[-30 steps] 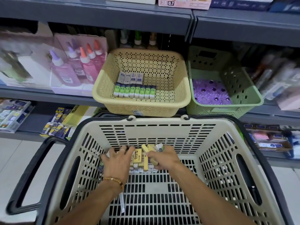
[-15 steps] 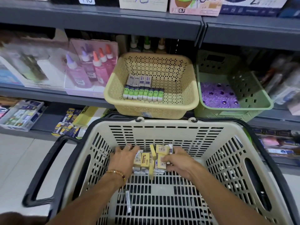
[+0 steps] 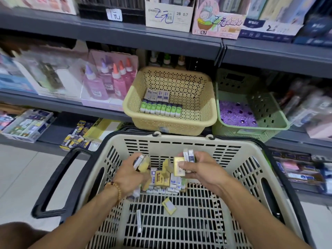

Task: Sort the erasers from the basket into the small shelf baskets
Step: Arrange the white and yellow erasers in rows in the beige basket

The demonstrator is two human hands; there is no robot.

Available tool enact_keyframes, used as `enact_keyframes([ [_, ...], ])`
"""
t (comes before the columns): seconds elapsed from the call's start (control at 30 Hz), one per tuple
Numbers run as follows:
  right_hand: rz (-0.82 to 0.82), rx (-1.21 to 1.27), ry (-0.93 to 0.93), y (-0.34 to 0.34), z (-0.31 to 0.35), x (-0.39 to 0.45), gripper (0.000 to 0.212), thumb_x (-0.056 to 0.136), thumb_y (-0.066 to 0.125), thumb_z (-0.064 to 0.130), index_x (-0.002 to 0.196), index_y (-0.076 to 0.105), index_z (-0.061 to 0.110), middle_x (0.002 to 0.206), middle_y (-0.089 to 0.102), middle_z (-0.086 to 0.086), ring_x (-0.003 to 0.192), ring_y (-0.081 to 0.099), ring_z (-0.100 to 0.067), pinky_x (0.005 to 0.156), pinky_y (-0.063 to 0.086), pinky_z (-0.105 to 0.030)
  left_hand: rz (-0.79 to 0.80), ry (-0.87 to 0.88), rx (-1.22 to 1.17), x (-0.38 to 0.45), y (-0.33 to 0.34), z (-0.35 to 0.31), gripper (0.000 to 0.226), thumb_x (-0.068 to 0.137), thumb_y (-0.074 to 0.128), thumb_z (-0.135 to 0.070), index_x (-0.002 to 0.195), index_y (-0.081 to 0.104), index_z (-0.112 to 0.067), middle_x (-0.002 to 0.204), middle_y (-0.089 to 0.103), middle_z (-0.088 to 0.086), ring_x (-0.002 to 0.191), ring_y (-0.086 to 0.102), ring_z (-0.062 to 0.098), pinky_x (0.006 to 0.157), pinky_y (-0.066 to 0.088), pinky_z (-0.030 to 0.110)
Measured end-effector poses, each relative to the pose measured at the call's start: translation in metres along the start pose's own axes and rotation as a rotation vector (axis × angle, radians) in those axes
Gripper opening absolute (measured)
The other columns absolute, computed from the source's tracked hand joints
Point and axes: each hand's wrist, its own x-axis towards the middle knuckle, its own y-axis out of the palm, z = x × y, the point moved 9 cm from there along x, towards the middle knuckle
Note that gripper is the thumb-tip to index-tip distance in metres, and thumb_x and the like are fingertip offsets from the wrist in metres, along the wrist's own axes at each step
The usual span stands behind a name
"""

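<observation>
A big beige shopping basket (image 3: 251, 169) with black handles fills the lower view. A pile of yellow and white boxed erasers (image 3: 164, 182) lies at its far end. My left hand (image 3: 131, 175) grips a few erasers above the pile's left side. My right hand (image 3: 199, 169) grips several more, yellow and white ones, lifted above the pile's right side. One yellow eraser (image 3: 168, 206) and a white one (image 3: 138, 220) lie loose on the basket floor. On the shelf behind, a yellow small basket (image 3: 203, 97) holds two rows of erasers (image 3: 159, 105). A green small basket (image 3: 269, 112) holds purple items.
Glue bottles (image 3: 107, 81) stand in a pink tray left of the yellow basket. Boxed stationery sits on the upper shelf (image 3: 168, 15) and on the lower shelf at left (image 3: 28, 124) and right. The tiled floor shows at the lower left.
Both hands have lifted off the pile with erasers gripped in them. A yellow eraser has dropped onto the basket floor. The view has tilted up toward the shelves.
</observation>
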Motion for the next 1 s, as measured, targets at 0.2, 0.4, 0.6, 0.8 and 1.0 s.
enact_keyframes([
  [0.2,-0.069,-0.032,-0.179,0.016,0.060,-0.019,0.012,0.084,0.073,0.006,0.092,0.074,0.015,0.079,0.074,0.001,0.066,0.063,-0.008,0.060,0.048,-0.025,0.114,-0.077,-0.553,-0.033,-0.018,-0.035,0.083,0.052,0.083,0.004,0.121,0.054,-0.033,0.098,0.075,0.006,0.097,0.070,0.021,0.086,0.048,0.034],
  [0.4,-0.074,-0.109,-0.438,0.031,0.144,-0.019,0.009,0.085,0.073,0.008,0.084,0.076,0.016,0.070,0.068,-0.002,0.063,0.060,-0.011,0.062,0.052,-0.022,0.148,0.123,-0.678,-0.043,-0.058,-0.109,0.080,0.042,0.083,0.008,0.109,0.067,-0.031,0.095,0.075,0.008,0.088,0.073,0.022,0.078,0.051,0.029],
  [0.6,-0.162,-0.505,-0.351,0.015,0.185,0.043,0.005,0.090,0.067,0.005,0.088,0.066,0.009,0.072,0.067,-0.006,0.058,0.061,-0.010,0.059,0.053,-0.024,0.074,0.183,-0.767,-0.016,-0.092,-0.140,0.074,0.053,0.072,0.013,0.118,0.063,-0.019,0.100,0.073,0.017,0.092,0.072,0.033,0.094,0.048,0.043],
  [0.8,-0.034,-0.927,-0.006,0.020,0.148,0.094,0.015,0.089,0.071,0.018,0.079,0.062,0.013,0.067,0.061,0.000,0.058,0.055,-0.010,0.057,0.044,-0.024,0.038,0.124,-0.811,-0.005,-0.102,-0.139,0.057,0.061,0.070,0.016,0.094,0.073,-0.030,0.107,0.069,0.024,0.089,0.073,0.030,0.100,0.039,0.050],
  [1.0,0.016,-1.042,0.062,0.028,0.145,0.100,0.024,0.087,0.073,0.033,0.097,0.065,0.014,0.084,0.066,0.007,0.078,0.063,-0.005,0.076,0.053,-0.027,0.064,0.108,-0.848,0.001,-0.107,-0.143,0.051,0.065,0.068,0.017,0.090,0.074,-0.027,0.104,0.070,0.023,0.087,0.073,0.028,0.082,0.049,0.040],
])
